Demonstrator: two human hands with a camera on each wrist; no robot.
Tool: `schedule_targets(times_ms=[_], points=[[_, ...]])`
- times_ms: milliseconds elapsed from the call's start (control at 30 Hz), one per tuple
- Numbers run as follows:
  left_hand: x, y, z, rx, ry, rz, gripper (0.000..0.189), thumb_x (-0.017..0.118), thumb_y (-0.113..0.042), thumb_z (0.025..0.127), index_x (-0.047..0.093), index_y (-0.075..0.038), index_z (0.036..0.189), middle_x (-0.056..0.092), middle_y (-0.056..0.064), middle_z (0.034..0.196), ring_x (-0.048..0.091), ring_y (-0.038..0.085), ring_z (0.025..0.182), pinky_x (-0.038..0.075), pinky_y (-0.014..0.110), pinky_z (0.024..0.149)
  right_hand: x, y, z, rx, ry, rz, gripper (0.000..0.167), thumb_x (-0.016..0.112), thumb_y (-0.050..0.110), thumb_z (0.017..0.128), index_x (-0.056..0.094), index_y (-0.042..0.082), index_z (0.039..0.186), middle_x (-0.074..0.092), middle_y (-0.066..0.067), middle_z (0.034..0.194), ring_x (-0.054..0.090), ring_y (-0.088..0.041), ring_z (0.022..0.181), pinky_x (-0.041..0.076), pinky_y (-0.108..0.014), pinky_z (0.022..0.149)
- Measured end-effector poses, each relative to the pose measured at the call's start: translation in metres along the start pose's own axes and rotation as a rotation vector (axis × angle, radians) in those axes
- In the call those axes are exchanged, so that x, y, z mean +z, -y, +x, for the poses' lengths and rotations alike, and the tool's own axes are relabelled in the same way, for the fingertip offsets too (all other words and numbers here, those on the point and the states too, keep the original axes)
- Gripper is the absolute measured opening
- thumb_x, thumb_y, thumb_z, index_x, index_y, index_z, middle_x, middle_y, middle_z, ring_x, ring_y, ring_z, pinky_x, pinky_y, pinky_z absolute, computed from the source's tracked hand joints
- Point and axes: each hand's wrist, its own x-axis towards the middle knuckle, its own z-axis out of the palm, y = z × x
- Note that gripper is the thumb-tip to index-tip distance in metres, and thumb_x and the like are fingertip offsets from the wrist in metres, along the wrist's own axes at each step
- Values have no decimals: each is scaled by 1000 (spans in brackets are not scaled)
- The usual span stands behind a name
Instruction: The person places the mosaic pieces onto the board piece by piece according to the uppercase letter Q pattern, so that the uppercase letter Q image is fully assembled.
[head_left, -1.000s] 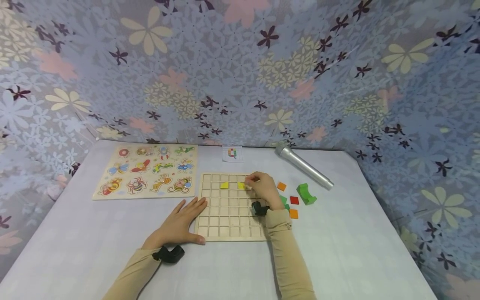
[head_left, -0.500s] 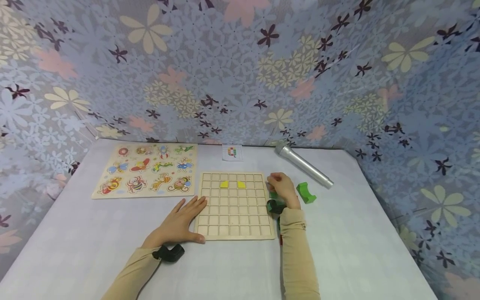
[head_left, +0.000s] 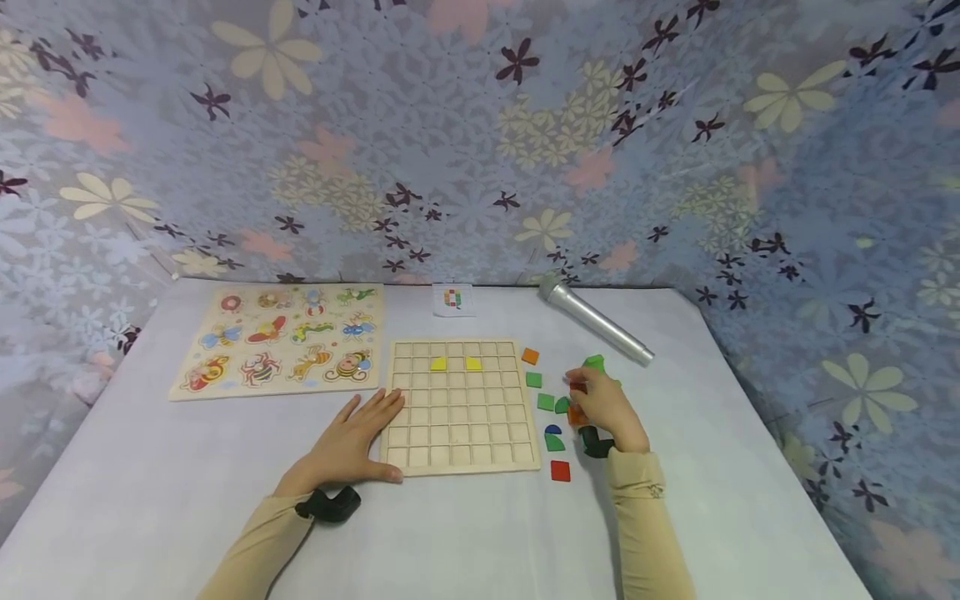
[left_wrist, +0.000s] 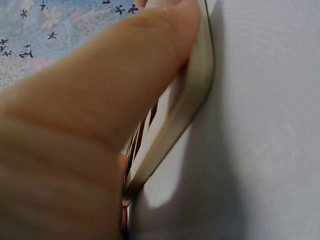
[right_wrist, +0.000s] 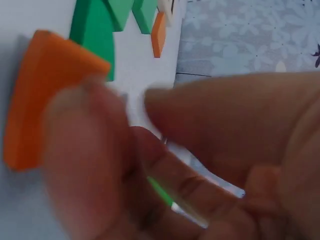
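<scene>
Left hand point(head_left: 343, 446): laid flat across left edge of wooden grid board point(head_left: 459, 433), fingers spread, thumb at near left corner; nothing gripped. Right hand point(head_left: 606, 407): over table point(head_left: 450, 533), beyond the board's right edge; thumb and fingertips curved but apart, gap visible from right wrist. Red tile point(head_left: 577, 387): partly hidden at those fingertips; contact impossible to tell. Orange block point(head_left: 576, 417): just beside the same fingertips. Partly covered by the hand: green block point(head_left: 594, 362). On the board, second row from far edge: two yellow pieces point(head_left: 438, 364), one cell between them. Along the board's right edge: orange square tile point(head_left: 530, 356), two green square tiles point(head_left: 546, 402), blue semicircle point(head_left: 553, 429). Near the board's near right corner: red square tile point(head_left: 560, 472). Toward table's far edge: pattern card point(head_left: 453, 300), centre; insect puzzle board point(head_left: 242, 337), left; silver microphone point(head_left: 600, 321), right, set diagonally.
</scene>
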Motion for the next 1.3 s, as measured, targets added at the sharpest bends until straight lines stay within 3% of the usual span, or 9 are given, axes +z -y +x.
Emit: schedule_targets(times_ms=[133, 267, 367, 500, 600, 767, 933, 1033, 1300], points=[[3, 2, -2, -13, 19, -22, 111, 75, -63, 68, 28, -6, 152, 26, 11, 160, 20, 34, 149, 8, 57, 120, 14, -3, 7, -72, 15, -25, 36, 50, -2, 91, 57, -6, 126, 61, -23, 115, 58, -31, 99, 52, -44, 87], [5, 3, -5, -26, 19, -21, 111, 77, -60, 67, 30, -5, 152, 26, 11, 160, 21, 34, 149, 8, 57, 120, 29, -3, 19, -102, 52, 47, 36, 51, 2, 92, 56, -2, 128, 60, -21, 116, 57, -28, 100, 50, -39, 86], [7, 3, -5, -31, 14, -21, 111, 78, -58, 67, 30, -6, 152, 27, 10, 160, 21, 34, 149, 7, 57, 120, 33, -3, 26, -96, 27, 120, 38, 52, 2, 89, 57, 1, 127, 60, -20, 121, 58, -26, 95, 51, -32, 77], [9, 2, -3, -19, 23, -35, 111, 76, -61, 68, 29, -6, 152, 26, 10, 160, 20, 34, 149, 7, 57, 120, 30, -6, 29, -25, -16, 172, 46, 52, -4, 83, 56, 4, 129, 59, -19, 124, 55, -20, 76, 47, -23, 58], [8, 1, -4, -27, 17, -28, 111, 76, -62, 67, 29, -6, 152, 27, 11, 160, 20, 34, 149, 8, 58, 120, 26, -8, 29, -17, -4, 173, 48, 58, -4, 84, 55, 5, 131, 59, -19, 122, 51, -18, 71, 46, -21, 56], [3, 1, -4, -42, 1, -22, 111, 77, -60, 67, 30, -6, 152, 27, 10, 160, 21, 34, 149, 8, 57, 120, 25, -3, 34, -46, -3, 119, 41, 69, 4, 86, 60, 7, 126, 62, -15, 112, 52, -22, 86, 44, -26, 68], [0, 2, -2, -36, 29, -21, 110, 76, -60, 68, 29, -7, 152, 26, 9, 161, 19, 32, 150, 7, 56, 121, 25, 4, 40, -7, -12, 80, 24, 67, 8, 87, 66, 4, 110, 65, -14, 103, 56, -24, 87, 45, -29, 72], [-1, 2, -2, -36, 43, -26, 110, 76, -60, 69, 28, -7, 153, 25, 9, 161, 18, 32, 150, 7, 56, 121, 24, 10, 43, -6, -43, 92, 24, 65, 12, 89, 64, 1, 110, 65, -17, 106, 61, -22, 83, 48, -27, 68], [-4, 2, 2, -32, 43, -6, 111, 75, -62, 69, 28, -8, 153, 24, 8, 162, 18, 32, 150, 7, 55, 122, 37, 56, 65, -58, -47, 336, 27, 67, 13, 91, 64, 2, 115, 70, -21, 100, 65, -14, 64, 55, -26, 59]])
